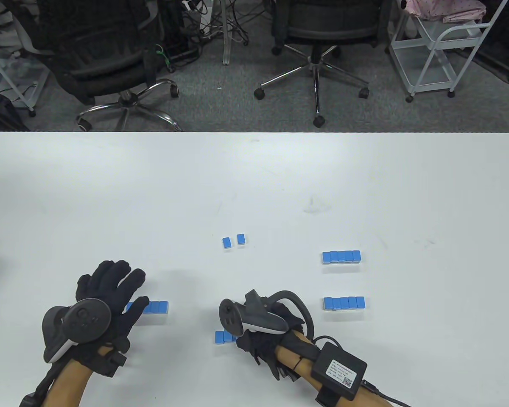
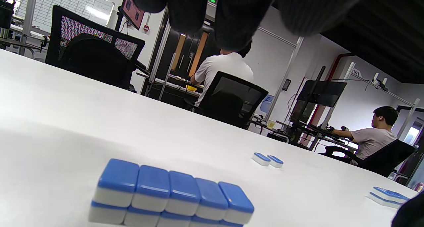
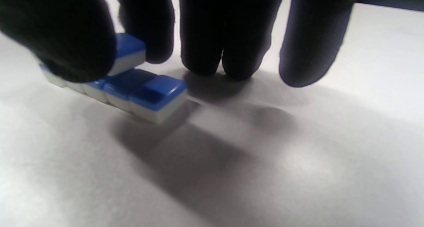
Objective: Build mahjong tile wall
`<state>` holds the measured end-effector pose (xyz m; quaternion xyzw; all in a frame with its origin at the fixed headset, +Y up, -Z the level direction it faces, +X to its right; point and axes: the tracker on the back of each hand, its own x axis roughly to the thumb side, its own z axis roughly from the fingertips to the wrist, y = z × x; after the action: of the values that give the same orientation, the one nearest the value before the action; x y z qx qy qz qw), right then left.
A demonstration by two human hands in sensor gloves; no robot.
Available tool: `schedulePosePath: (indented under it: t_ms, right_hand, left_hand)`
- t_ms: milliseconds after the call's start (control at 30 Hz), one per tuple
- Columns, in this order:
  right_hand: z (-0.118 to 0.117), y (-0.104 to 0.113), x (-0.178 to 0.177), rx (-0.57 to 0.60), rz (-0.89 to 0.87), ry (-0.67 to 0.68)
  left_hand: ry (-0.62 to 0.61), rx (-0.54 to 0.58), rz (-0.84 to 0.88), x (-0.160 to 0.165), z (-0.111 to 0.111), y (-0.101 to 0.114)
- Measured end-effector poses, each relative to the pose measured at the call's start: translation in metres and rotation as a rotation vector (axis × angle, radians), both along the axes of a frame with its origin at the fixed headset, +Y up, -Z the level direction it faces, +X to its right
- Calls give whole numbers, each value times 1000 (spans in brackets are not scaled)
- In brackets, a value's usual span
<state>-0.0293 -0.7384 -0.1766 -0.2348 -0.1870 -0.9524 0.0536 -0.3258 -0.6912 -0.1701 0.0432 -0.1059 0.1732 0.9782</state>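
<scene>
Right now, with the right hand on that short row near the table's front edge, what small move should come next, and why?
Probably lower the pinched tile onto the short row and square it up. The right hand holds that tile just above the row, which shows a single layer, while the left-hand wall is already stacked two high. The left hand rests by that wall, and two loose tiles wait farther back.

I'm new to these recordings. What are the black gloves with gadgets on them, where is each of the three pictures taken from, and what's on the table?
No robot here: a person's left hand and right hand wear sensor gloves with trackers strapped on. One camera looks down at the white table; the other two sit on the wrists. Blue mahjong tiles are being stacked into walls: a two-layer wall by the left hand, two more walls on the right, two loose tiles mid-table. The right hand pinches one tile above a short row.
</scene>
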Motion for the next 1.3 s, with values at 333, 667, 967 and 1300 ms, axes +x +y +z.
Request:
schedulePosePath:
  t_ms: [333, 667, 967, 1300]
  right_hand:
    - [4, 1, -2, 11, -17, 8]
    - [2, 7, 2, 0, -32, -6]
    - [-59, 39, -4, 232, -17, -222]
    - [-128, 6, -65, 325, 274, -283]
  left_hand:
    - [-3, -1, 0, 0, 0, 0]
    - [-4, 2, 1, 0, 0, 1]
    - [-4, 2, 4, 1, 0, 0]
    - [0, 6, 8, -1, -1, 2]
